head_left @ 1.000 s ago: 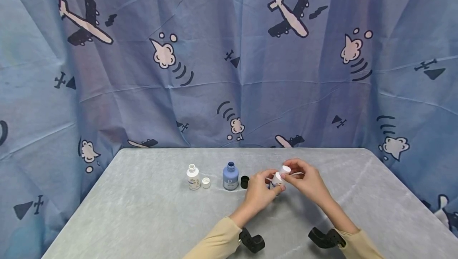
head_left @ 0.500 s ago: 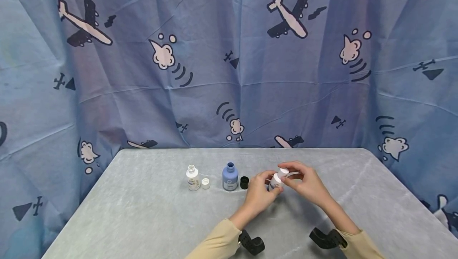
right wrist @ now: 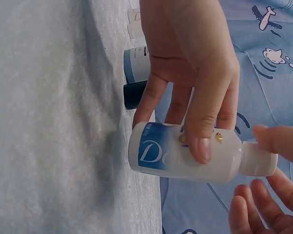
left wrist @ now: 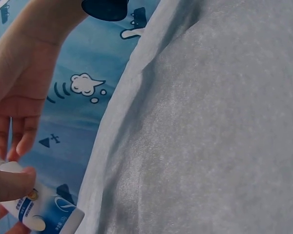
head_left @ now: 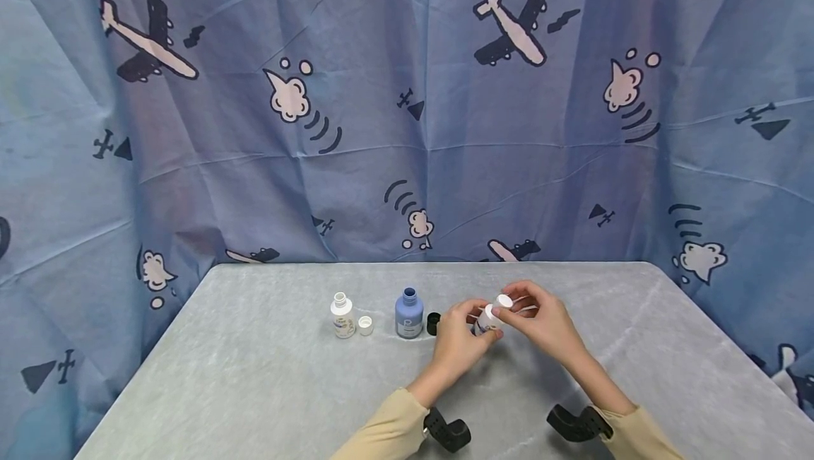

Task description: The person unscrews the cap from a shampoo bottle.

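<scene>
My left hand (head_left: 459, 338) grips the body of a small white bottle (head_left: 487, 320) with a blue label, thumb along its front. In the right wrist view the bottle (right wrist: 219, 161) lies across the picture, its white cap (right wrist: 258, 159) on the neck. My right hand (head_left: 548, 322) holds that cap between thumb and fingers, the thumb (right wrist: 278, 139) on its side. The left wrist view shows the blue end of the bottle (left wrist: 56, 214) under my left thumb (left wrist: 14, 183). The bottle is tilted in the head view, its cap toward my right hand.
Left of my hands stand an uncapped blue bottle (head_left: 409, 317) beside a black cap (head_left: 433, 323), and an uncapped white bottle (head_left: 343, 319) beside a white cap (head_left: 365, 326). All rest on a grey cloth-covered table (head_left: 267, 375). A blue patterned curtain (head_left: 356, 114) hangs behind.
The bottle and both hands have shifted slightly left. My right fingers came in round the cap, then spread and lifted a little again. The other bottles and caps stay put.
</scene>
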A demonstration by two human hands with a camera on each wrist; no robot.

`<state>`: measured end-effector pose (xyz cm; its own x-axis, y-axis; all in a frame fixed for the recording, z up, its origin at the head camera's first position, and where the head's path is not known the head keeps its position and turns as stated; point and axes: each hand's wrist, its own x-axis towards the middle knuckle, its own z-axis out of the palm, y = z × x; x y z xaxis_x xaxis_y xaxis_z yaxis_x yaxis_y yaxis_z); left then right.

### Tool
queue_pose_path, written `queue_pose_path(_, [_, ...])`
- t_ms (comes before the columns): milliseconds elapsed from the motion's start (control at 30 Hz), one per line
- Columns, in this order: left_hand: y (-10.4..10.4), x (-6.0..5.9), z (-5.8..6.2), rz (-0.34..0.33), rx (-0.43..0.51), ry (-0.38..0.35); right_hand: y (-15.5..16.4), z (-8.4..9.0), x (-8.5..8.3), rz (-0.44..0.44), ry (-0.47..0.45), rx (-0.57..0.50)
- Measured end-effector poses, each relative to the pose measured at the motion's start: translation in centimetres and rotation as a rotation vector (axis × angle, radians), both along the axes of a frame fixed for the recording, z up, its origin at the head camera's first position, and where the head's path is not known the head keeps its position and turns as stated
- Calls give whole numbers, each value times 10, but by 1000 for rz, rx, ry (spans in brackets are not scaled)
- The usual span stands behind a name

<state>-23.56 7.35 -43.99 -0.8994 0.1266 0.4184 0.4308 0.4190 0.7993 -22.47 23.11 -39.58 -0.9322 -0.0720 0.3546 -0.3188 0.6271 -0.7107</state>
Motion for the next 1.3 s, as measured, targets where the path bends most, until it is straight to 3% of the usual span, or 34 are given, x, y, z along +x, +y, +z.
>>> queue_pose_path(667, [-1,4,1,-42,-28,3,-1,5,6,101,89,-30])
queue_pose_path(867, [0,4,3,-3,-11,-19,-7,11,9,51,60,-11])
queue_pose_path(1067, [1,4,5,42,3,5,-10,15,6,-40,12,16])
queue_pose_path(1300, [1,4,5,50,-8,22,-9,13,4,-74,-32,-8])
